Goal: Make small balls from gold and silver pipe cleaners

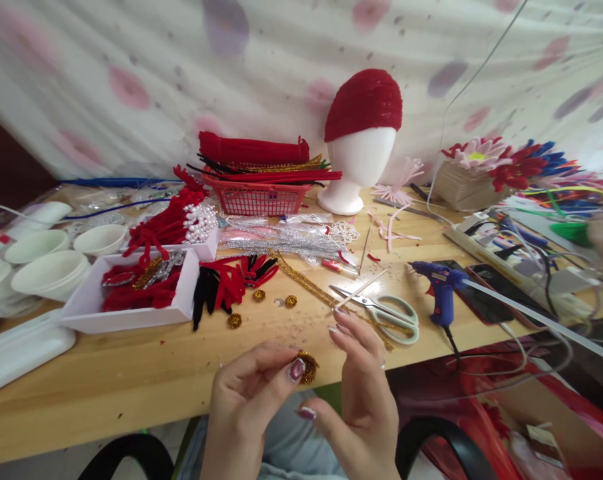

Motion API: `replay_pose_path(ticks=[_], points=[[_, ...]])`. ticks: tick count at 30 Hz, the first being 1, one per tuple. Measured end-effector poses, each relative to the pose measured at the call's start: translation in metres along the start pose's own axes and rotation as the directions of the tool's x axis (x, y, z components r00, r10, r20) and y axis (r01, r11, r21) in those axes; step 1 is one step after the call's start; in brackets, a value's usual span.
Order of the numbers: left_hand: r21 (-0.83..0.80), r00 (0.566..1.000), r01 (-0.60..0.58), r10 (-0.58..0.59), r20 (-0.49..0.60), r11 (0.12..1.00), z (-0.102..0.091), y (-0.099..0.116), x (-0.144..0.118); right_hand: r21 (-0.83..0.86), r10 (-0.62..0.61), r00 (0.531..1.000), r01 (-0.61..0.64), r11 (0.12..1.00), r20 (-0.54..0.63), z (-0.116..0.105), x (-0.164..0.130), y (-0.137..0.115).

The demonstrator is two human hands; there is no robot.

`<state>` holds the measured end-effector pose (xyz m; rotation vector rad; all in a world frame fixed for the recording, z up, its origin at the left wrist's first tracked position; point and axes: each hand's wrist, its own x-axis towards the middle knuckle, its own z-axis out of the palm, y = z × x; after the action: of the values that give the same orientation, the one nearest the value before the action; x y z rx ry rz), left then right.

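Plainly, your left hand (pixel 249 400) is the one that has the gold coil (pixel 310 369): thumb and forefinger are closed on its left side, just in front of the surface (pixel 146 380) at its near edge. Your right hand (pixel 364 400) stands just beside, touching nothing that shows, its thumb well apart from the raised fingers. So the coil lies between your two hands, to the left of that right-hand gap, and its free side faces the gap. It looks roundish, with no clear long axis for you to line up.

A little farther from the near edge you have three small gold coils (pixel 235 321), beyond your left hand. Beyond your right hand are the scissors (pixel 374 305), blades aimed toward the far left corner, with a gold strand (pixel 304 282) running past them. The blue glue gun (pixel 440 293) is nearer the right end, and the white box (pixel 131 320) sits toward the left end. Along the far edge you see the red basket (pixel 261 199) and, right of it, a foam head (pixel 364 157) in a red cap (pixel 366 103).
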<state>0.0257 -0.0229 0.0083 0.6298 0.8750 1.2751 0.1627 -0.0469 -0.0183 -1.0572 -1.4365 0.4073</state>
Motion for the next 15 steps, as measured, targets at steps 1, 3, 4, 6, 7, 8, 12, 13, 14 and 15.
replay_pose_path(ticks=[1,3,4,6,7,8,12,13,14,15], points=[[-0.004,1.0,0.01,-0.01,-0.003,1.0,0.002,0.001,-0.001,0.021,0.002,1.0,-0.002,1.0,-0.008,0.002,-0.001,0.0],[-0.013,0.999,0.032,-0.033,-0.023,0.999,0.008,0.005,-0.003,0.064,0.009,1.0,-0.008,0.998,-0.017,0.006,-0.002,-0.001],[-0.019,0.998,0.046,-0.047,-0.042,0.999,0.011,0.008,-0.005,0.076,0.005,1.0,-0.003,0.997,-0.026,0.007,-0.003,-0.002],[-0.041,0.993,0.071,-0.074,-0.095,0.997,0.018,0.012,-0.008,0.082,-0.004,0.998,0.01,0.997,-0.066,0.01,-0.003,-0.003],[-0.059,0.989,0.085,-0.091,-0.119,0.995,0.021,0.014,-0.009,0.083,-0.013,0.996,0.02,0.996,-0.09,0.01,-0.003,-0.004],[-0.078,0.984,0.103,-0.113,-0.135,0.992,0.023,0.015,-0.01,0.083,-0.016,0.994,0.025,0.996,-0.107,0.011,-0.003,-0.005],[-0.145,0.971,0.16,-0.182,-0.156,0.976,0.026,0.015,-0.01,0.058,-0.023,0.99,0.031,0.998,-0.138,0.012,-0.004,-0.005],[-0.153,0.969,0.163,-0.187,-0.161,0.975,0.026,0.015,-0.01,0.049,-0.024,0.989,0.032,0.998,-0.149,0.012,-0.004,-0.004],[-0.157,0.968,0.16,-0.186,-0.166,0.975,0.025,0.014,-0.01,0.037,-0.031,0.987,0.037,0.999,-0.161,0.013,-0.005,-0.004],[-0.158,0.968,0.156,-0.182,-0.171,0.975,0.025,0.013,-0.011,0.022,-0.044,0.984,0.048,0.999,-0.172,0.013,-0.006,-0.003]])
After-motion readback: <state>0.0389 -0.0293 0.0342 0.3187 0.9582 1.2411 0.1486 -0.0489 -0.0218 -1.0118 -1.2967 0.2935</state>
